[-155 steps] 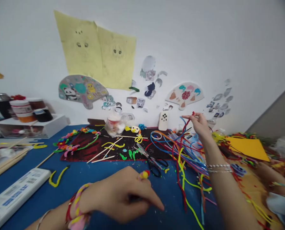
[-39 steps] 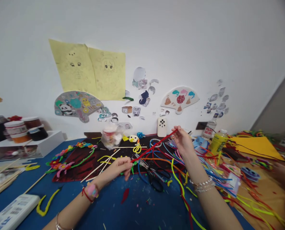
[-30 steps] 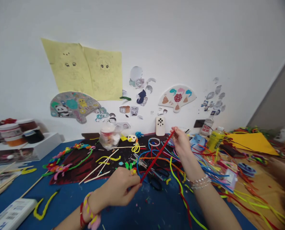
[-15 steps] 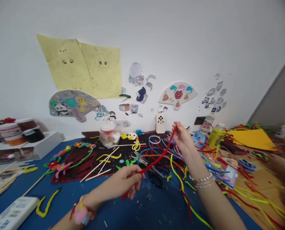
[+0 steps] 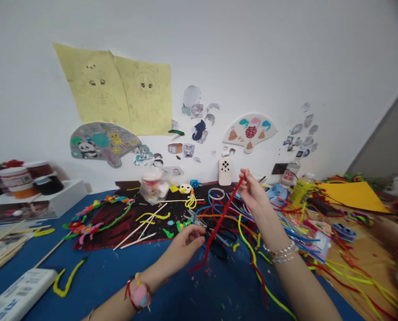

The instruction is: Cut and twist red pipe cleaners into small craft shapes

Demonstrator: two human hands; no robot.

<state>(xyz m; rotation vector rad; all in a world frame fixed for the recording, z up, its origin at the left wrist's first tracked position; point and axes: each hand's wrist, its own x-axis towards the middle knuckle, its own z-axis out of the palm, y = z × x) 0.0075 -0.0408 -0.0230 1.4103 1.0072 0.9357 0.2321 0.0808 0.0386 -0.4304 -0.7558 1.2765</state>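
A fuzzy red pipe cleaner (image 5: 218,223) hangs at a slant over the table, its upper end pinched between the thumb and fingers of my right hand (image 5: 252,191). Its lower end dangles loose above the blue tabletop (image 5: 172,285), curving to the left. My left hand (image 5: 188,244) is just left of the strand, fingers loosely bent and thumb apart, with nothing seen in it. Below and behind the strand lie dark-handled scissors (image 5: 219,249), partly covered. A tangle of coloured pipe cleaners (image 5: 242,232) spreads beside and under my right forearm.
Thin wooden sticks (image 5: 140,226) and a flowery pipe-cleaner ring (image 5: 100,225) lie left on a dark mat. A white box (image 5: 21,294) is at front left; paint jars (image 5: 16,178) stand behind. Bottles (image 5: 302,189) stand right. Another person's hand (image 5: 391,232) shows, blurred, at far right.
My left hand has let go of the red pipe cleaner, whose lower end now swings free. My right hand still pinches the top and has shifted slightly left.
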